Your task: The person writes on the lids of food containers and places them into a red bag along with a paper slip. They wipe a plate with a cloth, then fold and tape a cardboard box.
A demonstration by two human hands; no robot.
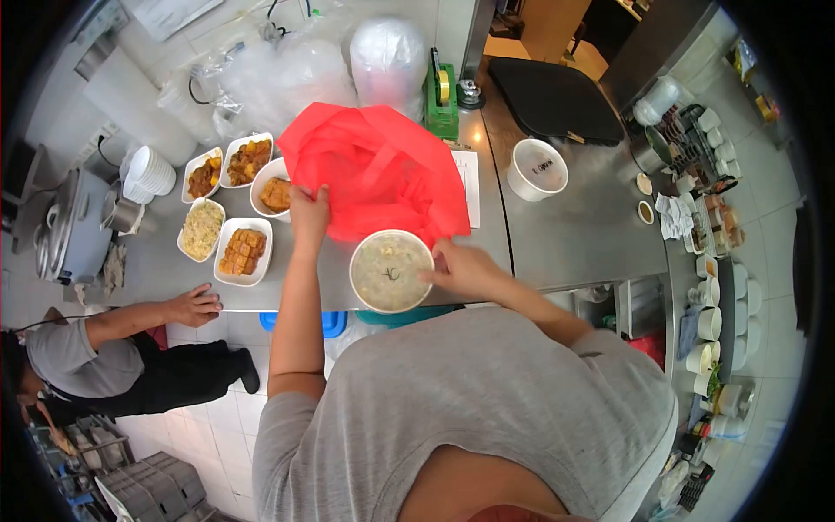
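Note:
My left hand (310, 216) is closed on the near left edge of a red bag (383, 170), which lies with its mouth spread wide on the steel counter. In my right hand (468, 268) is a round tub (391, 283) with a clear lid and a dark handwritten mark, pale food showing through. The tub is at the counter's front edge, just on my side of the bag. Left of the bag sit several white bowls, among them a bowl of sliced fried food (243, 252), a bowl of rice (202, 230) and a round bowl (275, 193) close to my left hand.
A white tub with writing (537, 169) stands on the right-hand counter, before a black tray (557, 100). Behind the bag are a green tape dispenser (441, 100) and plastic-wrapped containers (388, 56). Another person's hand (196, 306) rests at the counter edge on the left.

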